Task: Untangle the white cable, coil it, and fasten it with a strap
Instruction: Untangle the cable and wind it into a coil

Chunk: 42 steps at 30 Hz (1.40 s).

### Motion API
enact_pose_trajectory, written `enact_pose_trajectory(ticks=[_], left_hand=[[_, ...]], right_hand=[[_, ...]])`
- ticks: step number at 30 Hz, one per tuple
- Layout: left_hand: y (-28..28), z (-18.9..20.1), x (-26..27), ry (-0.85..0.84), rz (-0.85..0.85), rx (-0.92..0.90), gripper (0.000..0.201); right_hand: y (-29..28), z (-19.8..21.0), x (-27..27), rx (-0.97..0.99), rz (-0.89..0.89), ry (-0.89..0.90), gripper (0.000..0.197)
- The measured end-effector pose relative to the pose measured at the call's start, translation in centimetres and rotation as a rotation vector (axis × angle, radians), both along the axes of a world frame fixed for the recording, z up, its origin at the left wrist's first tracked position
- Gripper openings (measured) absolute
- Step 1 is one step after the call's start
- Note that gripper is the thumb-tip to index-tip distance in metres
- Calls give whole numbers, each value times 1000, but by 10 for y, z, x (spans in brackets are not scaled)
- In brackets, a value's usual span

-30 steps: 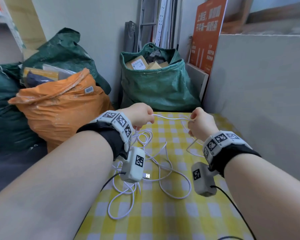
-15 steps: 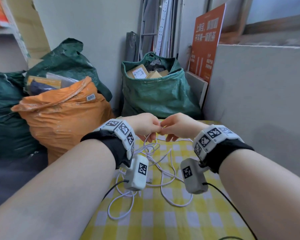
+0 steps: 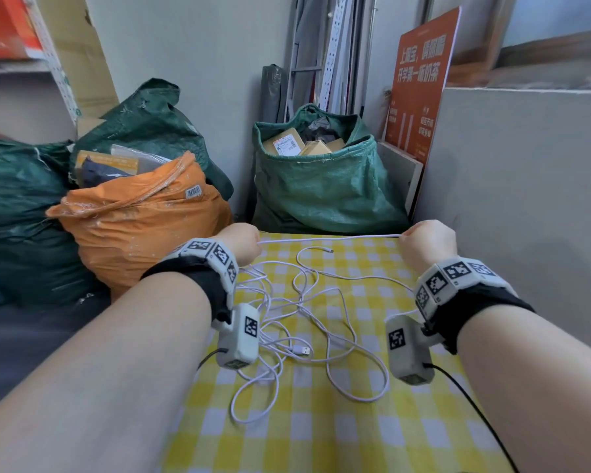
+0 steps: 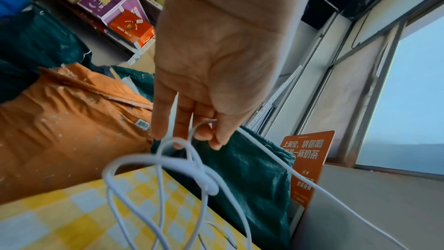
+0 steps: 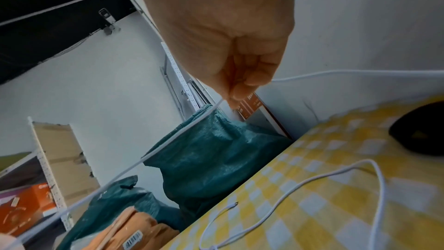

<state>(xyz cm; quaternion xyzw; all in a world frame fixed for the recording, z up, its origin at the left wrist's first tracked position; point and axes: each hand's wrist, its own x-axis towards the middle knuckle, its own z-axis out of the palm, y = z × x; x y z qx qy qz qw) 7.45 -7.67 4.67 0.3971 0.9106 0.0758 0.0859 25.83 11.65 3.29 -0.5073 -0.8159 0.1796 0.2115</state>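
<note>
Between hands (image 3: 241, 241) (image 3: 425, 238): taut cable (image 3: 328, 237).

Thin white cable (image 3: 328, 237), stretched taut in a straight run above the far edge of the counter (image 3: 321, 421); remainder lay in loose tangled loops on the yellow-checked surface; USB plug flat near the middle; small connector end lying near the far edge.

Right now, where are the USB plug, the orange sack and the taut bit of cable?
USB plug (image 3: 302, 350), head view, on its metal end.
orange sack (image 3: 140, 230), head view, on its front face.
white cable (image 3: 328, 237), head view, mid taut stretch between the hands.
</note>
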Motion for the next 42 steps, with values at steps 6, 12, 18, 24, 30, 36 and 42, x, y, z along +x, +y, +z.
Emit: enact_pose_trajectory(ticks=[6,12,18,24,30,36,42], left_hand=[[14,2,7,-279,-6,228,33],[32,16,43,-418,-128,280,35],[26,18,49,-450,-176,314,32],[6,21,28,-414,-52,354,22],[-10,26,13,-212,100,255,31],[-26,43,2,3,71,145,29],[-2,45,30,-564,22,296,9]], right_hand=[[-26,2,-5,18,139,-84,33],[-68,14,-25,68,633,205,36],[-73,17,-20,233,655,142,6],[-61,13,-14,160,450,141,26],[-41,11,-5,143,172,86,26],[-20,6,15,-4,-52,66,23],[-46,16,-1,44,93,22,32]])
